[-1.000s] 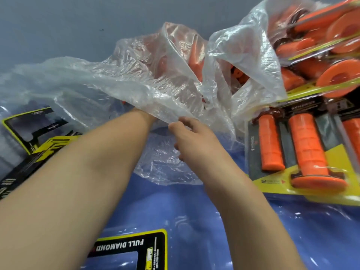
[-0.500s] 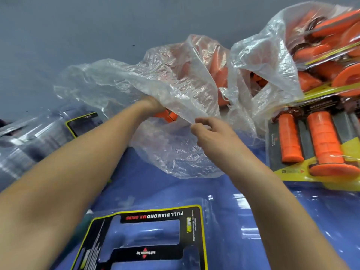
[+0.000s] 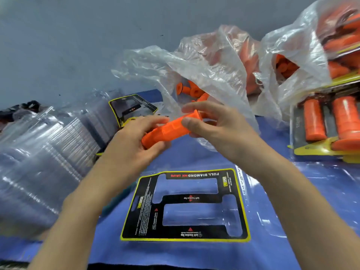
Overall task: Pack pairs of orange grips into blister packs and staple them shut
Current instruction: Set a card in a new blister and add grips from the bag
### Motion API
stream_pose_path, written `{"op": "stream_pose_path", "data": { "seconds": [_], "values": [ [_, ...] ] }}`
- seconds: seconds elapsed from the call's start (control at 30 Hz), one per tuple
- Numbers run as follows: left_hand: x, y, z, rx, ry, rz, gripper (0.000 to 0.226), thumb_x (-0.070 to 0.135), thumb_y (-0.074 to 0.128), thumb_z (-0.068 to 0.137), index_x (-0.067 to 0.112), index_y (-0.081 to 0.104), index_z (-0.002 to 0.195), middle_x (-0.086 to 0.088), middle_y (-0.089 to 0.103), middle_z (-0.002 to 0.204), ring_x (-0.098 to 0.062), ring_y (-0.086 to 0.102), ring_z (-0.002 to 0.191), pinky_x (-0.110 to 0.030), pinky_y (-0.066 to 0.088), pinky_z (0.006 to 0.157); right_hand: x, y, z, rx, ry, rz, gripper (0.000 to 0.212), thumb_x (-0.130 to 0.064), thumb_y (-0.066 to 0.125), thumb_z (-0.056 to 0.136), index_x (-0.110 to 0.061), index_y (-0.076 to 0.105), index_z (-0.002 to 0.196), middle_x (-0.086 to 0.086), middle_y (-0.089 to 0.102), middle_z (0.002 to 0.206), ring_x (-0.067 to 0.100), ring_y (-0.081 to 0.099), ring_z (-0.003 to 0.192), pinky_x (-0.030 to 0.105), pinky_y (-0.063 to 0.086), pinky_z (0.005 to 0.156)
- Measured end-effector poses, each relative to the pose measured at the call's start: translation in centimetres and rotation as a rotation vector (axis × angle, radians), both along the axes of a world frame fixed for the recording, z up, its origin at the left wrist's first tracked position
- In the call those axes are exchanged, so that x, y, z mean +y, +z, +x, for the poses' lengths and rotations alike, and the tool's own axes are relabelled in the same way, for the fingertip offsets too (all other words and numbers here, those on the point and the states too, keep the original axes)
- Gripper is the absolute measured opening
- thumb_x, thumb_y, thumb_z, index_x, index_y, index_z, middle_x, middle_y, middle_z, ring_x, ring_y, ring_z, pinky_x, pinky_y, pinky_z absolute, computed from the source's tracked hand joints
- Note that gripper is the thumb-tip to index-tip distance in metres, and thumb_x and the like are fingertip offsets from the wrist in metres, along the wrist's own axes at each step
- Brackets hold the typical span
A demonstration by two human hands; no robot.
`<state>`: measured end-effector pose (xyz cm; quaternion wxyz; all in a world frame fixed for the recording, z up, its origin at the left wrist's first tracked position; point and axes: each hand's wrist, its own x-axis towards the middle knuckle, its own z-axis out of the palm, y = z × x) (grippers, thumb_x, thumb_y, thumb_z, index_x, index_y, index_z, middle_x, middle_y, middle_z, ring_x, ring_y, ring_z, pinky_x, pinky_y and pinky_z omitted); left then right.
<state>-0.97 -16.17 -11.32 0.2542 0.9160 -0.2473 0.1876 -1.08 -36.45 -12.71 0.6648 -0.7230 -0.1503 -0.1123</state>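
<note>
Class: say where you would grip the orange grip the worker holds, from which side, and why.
Probably the mid-barrel of the orange grip, wrapped from the side across its length: it is a long cylinder tilted between the left hand and right hand, and its flared far end is wider.

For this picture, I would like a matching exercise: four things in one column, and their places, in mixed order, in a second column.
1 orange grip
2 empty blister pack
3 plastic bag
4 filled packs

A far right
B held between left hand and right hand
C lying flat, nearest the person
D behind the hands, open

Pairs: 1-B, 2-C, 3-D, 4-A
</note>
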Motion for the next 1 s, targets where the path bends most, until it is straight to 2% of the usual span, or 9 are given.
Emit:
{"op": "stream_pose_path", "data": {
  "seconds": [0.07,0.13,0.2,0.27,0.4,0.53,0.8,0.9,1.0],
  "values": [
    [0.6,-1.4,-0.1,-0.033,0.024,-0.148,0.042,0.037,0.074,0.082,0.036,0.059,0.120,0.015,0.060,0.111,-0.007,0.058,0.101,-0.022,0.043,0.090,-0.4,-0.6,-0.4,0.028,-0.008,0.051,0.018,-0.023,0.068,0.091,-0.020,0.069,0.108,0.008,0.072,0.098,0.019,0.071,0.084,0.036,0.057,0.086],
    [1.0,-2.5,-0.4,0.099,-0.053,-0.441,0.045,0.047,0.075,0.079,0.042,0.055,0.119,0.013,0.062,0.110,-0.013,0.063,0.095,-0.030,0.050,0.087,-1.1,-1.1,-0.5,0.086,0.025,0.142,0.018,-0.021,0.066,0.092,-0.017,0.069,0.109,0.015,0.072,0.105,0.018,0.072,0.086,0.029,0.058,0.084],
    [0.9,-3.1,-1.0,0.177,-0.153,-0.651,0.052,0.047,0.073,0.077,0.042,0.051,0.124,0.007,0.066,0.113,-0.013,0.066,0.098,-0.029,0.054,0.085,-1.5,-2.0,-0.6,0.165,0.073,0.192,0.019,-0.022,0.062,0.093,-0.016,0.069,0.110,0.011,0.072,0.107,0.018,0.072,0.091,0.022,0.057,0.081],
    [0.4,-3.3,-1.6,0.140,-0.196,-0.690,0.057,0.041,0.075,0.076,0.036,0.050,0.128,0.005,0.066,0.115,-0.011,0.065,0.103,-0.021,0.052,0.086,-1.7,-2.8,-0.4,0.251,0.130,0.226,0.029,-0.021,0.058,0.094,-0.011,0.065,0.120,0.012,0.070,0.114,0.019,0.071,0.099,0.023,0.056,0.087],
    [-0.6,-3.0,-2.3,0.048,-0.221,-0.585,0.057,0.037,0.076,0.079,0.034,0.051,0.130,0.010,0.062,0.120,-0.014,0.060,0.114,-0.013,0.046,0.089,-1.4,-3.8,0.0,0.387,0.176,0.299,0.036,-0.018,0.052,0.095,-0.005,0.059,0.128,0.016,0.066,0.122,0.023,0.069,0.105,0.031,0.053,0.097],
    [-0.2,-2.5,-2.5,-0.051,-0.187,-0.393,0.043,0.044,0.071,0.084,0.032,0.058,0.123,0.013,0.056,0.120,-0.018,0.056,0.118,-0.024,0.046,0.094,-1.6,-3.9,0.4,0.388,0.149,0.361,0.033,-0.020,0.055,0.087,-0.007,0.066,0.116,0.016,0.069,0.117,0.024,0.070,0.103,0.030,0.056,0.090],
    [2.1,-3.4,-1.1,0.109,-0.094,-0.162,0.033,0.034,0.070,0.088,0.039,0.055,0.117,0.022,0.056,0.115,0.001,0.054,0.110,-0.010,0.039,0.091,-2.7,-3.4,-1.0,0.370,0.075,0.360,0.024,-0.015,0.060,0.086,-0.008,0.067,0.108,0.011,0.072,0.106,0.025,0.072,0.098,0.027,0.058,0.082],
    [1.6,-3.8,-1.2,-0.045,-0.084,0.115,0.038,0.036,0.070,0.088,0.029,0.058,0.124,0.012,0.055,0.125,-0.009,0.048,0.119,-0.027,0.037,0.103,-2.5,-3.7,-2.4,0.358,0.062,0.289,0.033,-0.023,0.066,0.076,-0.013,0.069,0.107,0.012,0.069,0.113,0.025,0.073,0.096,0.024,0.058,0.081],
    [0.9,-3.5,-1.4,-0.160,-0.058,0.212,0.044,0.050,0.056,0.088,0.025,0.062,0.123,0.007,0.059,0.117,-0.016,0.047,0.114,-0.038,0.043,0.098,-2.1,-3.5,-3.4,0.286,0.043,0.190,0.031,-0.033,0.066,0.077,-0.022,0.072,0.106,0.006,0.071,0.110,0.021,0.074,0.091,0.019,0.056,0.079]
  ]
}}
